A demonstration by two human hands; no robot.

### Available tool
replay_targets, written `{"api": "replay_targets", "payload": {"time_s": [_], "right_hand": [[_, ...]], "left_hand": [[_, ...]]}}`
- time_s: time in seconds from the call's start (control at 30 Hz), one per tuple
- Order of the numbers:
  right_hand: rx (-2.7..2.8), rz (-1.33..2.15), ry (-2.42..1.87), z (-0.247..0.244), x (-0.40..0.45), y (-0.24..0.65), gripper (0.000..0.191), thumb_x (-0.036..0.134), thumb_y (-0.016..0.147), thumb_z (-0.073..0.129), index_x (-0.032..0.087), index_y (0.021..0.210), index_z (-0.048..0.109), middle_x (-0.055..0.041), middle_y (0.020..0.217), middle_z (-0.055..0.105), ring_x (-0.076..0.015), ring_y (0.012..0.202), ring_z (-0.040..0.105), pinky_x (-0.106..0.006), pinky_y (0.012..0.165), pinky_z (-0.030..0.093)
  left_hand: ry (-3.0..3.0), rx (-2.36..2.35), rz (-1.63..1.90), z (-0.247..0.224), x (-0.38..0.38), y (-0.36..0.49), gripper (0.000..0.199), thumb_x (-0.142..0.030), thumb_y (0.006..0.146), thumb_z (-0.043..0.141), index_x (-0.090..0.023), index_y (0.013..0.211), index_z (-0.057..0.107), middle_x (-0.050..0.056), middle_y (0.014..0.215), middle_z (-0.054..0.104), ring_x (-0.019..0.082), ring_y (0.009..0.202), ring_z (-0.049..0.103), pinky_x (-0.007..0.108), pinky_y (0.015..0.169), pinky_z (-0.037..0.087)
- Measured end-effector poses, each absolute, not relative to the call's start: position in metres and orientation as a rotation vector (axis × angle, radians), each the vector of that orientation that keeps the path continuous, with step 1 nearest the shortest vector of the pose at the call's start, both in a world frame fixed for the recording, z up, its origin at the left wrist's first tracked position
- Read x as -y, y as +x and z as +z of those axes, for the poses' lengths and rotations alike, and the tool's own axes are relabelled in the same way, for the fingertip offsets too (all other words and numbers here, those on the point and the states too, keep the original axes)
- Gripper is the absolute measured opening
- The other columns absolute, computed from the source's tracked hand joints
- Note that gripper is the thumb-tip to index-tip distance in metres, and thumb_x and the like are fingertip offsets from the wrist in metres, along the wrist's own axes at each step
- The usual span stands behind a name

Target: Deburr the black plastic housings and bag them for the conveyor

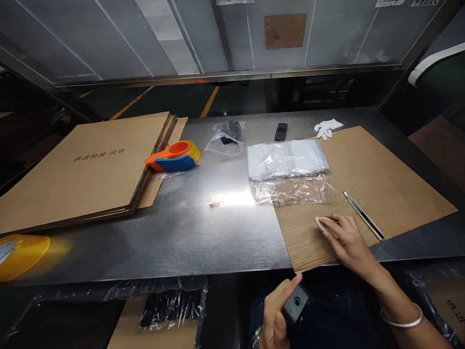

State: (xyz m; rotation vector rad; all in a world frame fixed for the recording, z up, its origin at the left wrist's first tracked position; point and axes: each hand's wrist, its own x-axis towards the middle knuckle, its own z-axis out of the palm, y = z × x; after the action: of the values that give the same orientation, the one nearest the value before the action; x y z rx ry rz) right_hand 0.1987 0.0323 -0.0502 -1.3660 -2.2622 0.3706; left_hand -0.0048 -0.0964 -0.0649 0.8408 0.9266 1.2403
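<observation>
My left hand [274, 312] is wrapped round a small black box-shaped device [296, 304] with a round hole in its face, held up in front of the table's edge. On the cardboard sheet [392, 169], my right hand [350, 242] pinches a flat cream-coloured pad [323, 224]; its material cannot be made out. Right of that hand lies a slim black-and-white pen or knife [363, 215]. Beyond it, a stack of clear plastic bags [286, 160] rests partly on the sheet.
Flattened cartons [90, 160] are stacked on the left of the metal table [218, 232], with an orange-and-blue tape dispenser [174, 157] at their edge. A yellow tape roll [29, 254] sits front left. Farther back lie a bagged black item [230, 133], another black device [281, 132] and a white glove [327, 128].
</observation>
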Motion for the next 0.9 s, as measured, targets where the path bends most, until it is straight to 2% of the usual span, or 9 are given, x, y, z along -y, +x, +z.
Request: {"api": "replay_targets", "payload": {"time_s": [0.17, 0.23, 0.37, 0.43, 0.5, 0.6, 0.7, 0.77, 0.9], "right_hand": [[2.194, 0.250, -1.498, -0.068, -0.042, 0.203, 0.034, 0.028, 0.088, 0.042, 0.010, 0.111, 0.060, -0.0197, 0.109, 0.053, -0.0337, 0.106, 0.043, -0.054, 0.087, 0.039], [2.157, 0.294, -1.500, -0.058, -0.029, 0.195, 0.037, 0.030, 0.089, 0.042, 0.011, 0.118, 0.055, -0.0190, 0.113, 0.052, -0.0326, 0.107, 0.043, -0.052, 0.088, 0.039], [2.145, 1.103, -1.207, -0.026, 0.011, 0.172, 0.051, 0.039, 0.086, 0.051, 0.022, 0.133, 0.040, -0.0090, 0.112, 0.058, -0.0200, 0.090, 0.058, -0.031, 0.077, 0.050], [2.069, 1.352, -1.171, -0.018, 0.024, 0.162, 0.056, 0.041, 0.082, 0.057, 0.023, 0.133, 0.041, -0.0086, 0.118, 0.058, -0.0220, 0.099, 0.058, -0.031, 0.084, 0.048], [1.909, 1.422, -1.273, -0.019, 0.026, 0.156, 0.048, 0.041, 0.084, 0.055, 0.021, 0.127, 0.049, -0.0093, 0.122, 0.057, -0.0244, 0.109, 0.052, -0.035, 0.092, 0.043], [1.578, 1.593, -1.345, -0.027, 0.017, 0.156, 0.040, 0.042, 0.086, 0.050, 0.020, 0.118, 0.057, -0.0092, 0.111, 0.062, -0.0200, 0.088, 0.061, -0.030, 0.073, 0.051], [1.293, 1.805, -1.256, -0.035, 0.010, 0.160, 0.041, 0.047, 0.083, 0.053, 0.019, 0.112, 0.060, -0.0035, 0.082, 0.062, -0.0106, 0.058, 0.054, -0.020, 0.047, 0.045], [1.184, 1.881, -1.175, -0.037, 0.010, 0.161, 0.041, 0.048, 0.084, 0.052, 0.018, 0.110, 0.061, 0.0006, 0.068, 0.056, -0.0080, 0.052, 0.048, -0.018, 0.044, 0.041], [1.229, 1.851, -1.148, -0.038, 0.015, 0.156, 0.042, 0.046, 0.088, 0.046, 0.017, 0.115, 0.059, 0.0011, 0.065, 0.054, -0.0075, 0.048, 0.046, -0.020, 0.044, 0.040]], "left_hand": [[1.388, -1.072, 1.374, -0.072, 0.091, -0.009, 0.069, -0.063, 0.083, 0.028, -0.014, 0.126, 0.050, 0.010, 0.078, 0.055, 0.021, 0.068, 0.052, 0.034, 0.059, 0.042], [1.524, -1.163, 1.392, -0.075, 0.088, -0.009, 0.067, -0.062, 0.083, 0.032, -0.015, 0.129, 0.045, 0.012, 0.088, 0.057, 0.023, 0.075, 0.054, 0.035, 0.063, 0.045], [1.766, -1.430, 1.397, -0.082, 0.085, -0.002, 0.065, -0.054, 0.082, 0.044, -0.014, 0.133, 0.037, 0.017, 0.108, 0.056, 0.028, 0.096, 0.054, 0.041, 0.078, 0.047], [1.801, -1.576, 1.360, -0.080, 0.084, 0.001, 0.064, -0.049, 0.081, 0.051, -0.015, 0.134, 0.037, 0.016, 0.111, 0.056, 0.029, 0.101, 0.052, 0.043, 0.083, 0.046], [1.742, -1.632, 1.275, -0.073, 0.082, 0.000, 0.060, -0.041, 0.080, 0.056, -0.019, 0.133, 0.039, 0.015, 0.112, 0.056, 0.028, 0.102, 0.052, 0.043, 0.086, 0.045], [1.488, -1.393, 1.054, -0.057, 0.077, -0.012, 0.051, -0.035, 0.080, 0.056, -0.021, 0.129, 0.045, 0.012, 0.109, 0.058, 0.025, 0.099, 0.055, 0.040, 0.086, 0.045], [0.987, -1.117, 0.884, -0.047, 0.069, -0.022, 0.044, -0.044, 0.083, 0.049, -0.017, 0.117, 0.057, 0.012, 0.098, 0.064, 0.024, 0.087, 0.060, 0.036, 0.077, 0.048], [0.671, -0.967, 0.838, -0.047, 0.064, -0.020, 0.048, -0.051, 0.084, 0.043, -0.013, 0.108, 0.062, 0.013, 0.089, 0.066, 0.023, 0.077, 0.062, 0.034, 0.068, 0.048], [0.279, -0.678, 0.726, -0.058, 0.061, -0.001, 0.068, -0.065, 0.081, 0.030, -0.008, 0.096, 0.065, 0.014, 0.072, 0.066, 0.019, 0.056, 0.061, 0.028, 0.051, 0.045]]}}
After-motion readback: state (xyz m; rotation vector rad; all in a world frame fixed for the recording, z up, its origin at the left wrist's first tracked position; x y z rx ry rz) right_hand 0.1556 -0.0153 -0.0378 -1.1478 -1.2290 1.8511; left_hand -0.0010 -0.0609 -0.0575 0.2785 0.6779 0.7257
